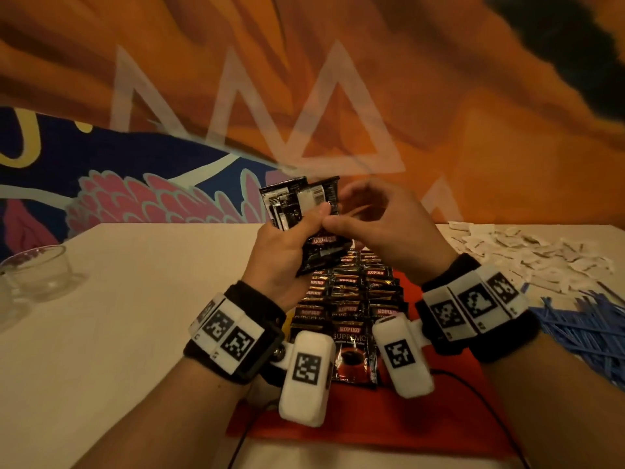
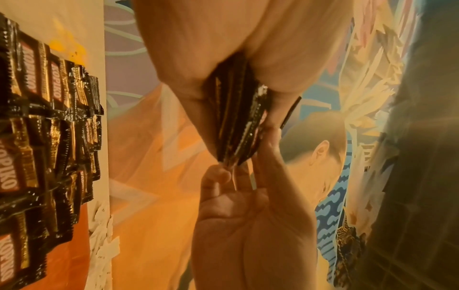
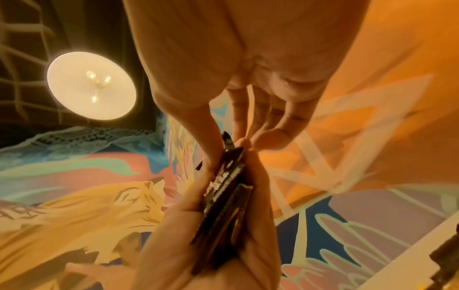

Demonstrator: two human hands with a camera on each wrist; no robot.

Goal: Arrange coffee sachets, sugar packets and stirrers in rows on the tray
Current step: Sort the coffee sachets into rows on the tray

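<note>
Left hand [image 1: 284, 252] grips a small stack of black coffee sachets [image 1: 304, 211] and holds it upright above the far part of the tray [image 1: 372, 424], the thumb pressing on the front of the stack. How many sachets are in the stack I cannot count; in the left wrist view at least four edges show between thumb and fingers. Right hand [image 1: 382, 225] meets it from the right, and its thumb and forefinger pinch the near edge of one sachet of this stack, while the other three fingers are loosely curled and hold nothing. On the red tray, below both hands, sachets lie in three columns [image 1: 351, 299] which run from the near side to the far edge, each sachet overlapping the next one; the middle column shows about eight, the side columns are partly hidden by the wrists. Sugar packets [image 1: 527, 255], white and too many to count, lie in a loose heap near the far right corner of the table [image 1: 135, 299]. Blue stirrers [image 1: 581, 323] lie in one pile at the right edge, nearer than the sugar. Two clear glass cups [image 1: 37, 272] stand at the left edge.
</note>
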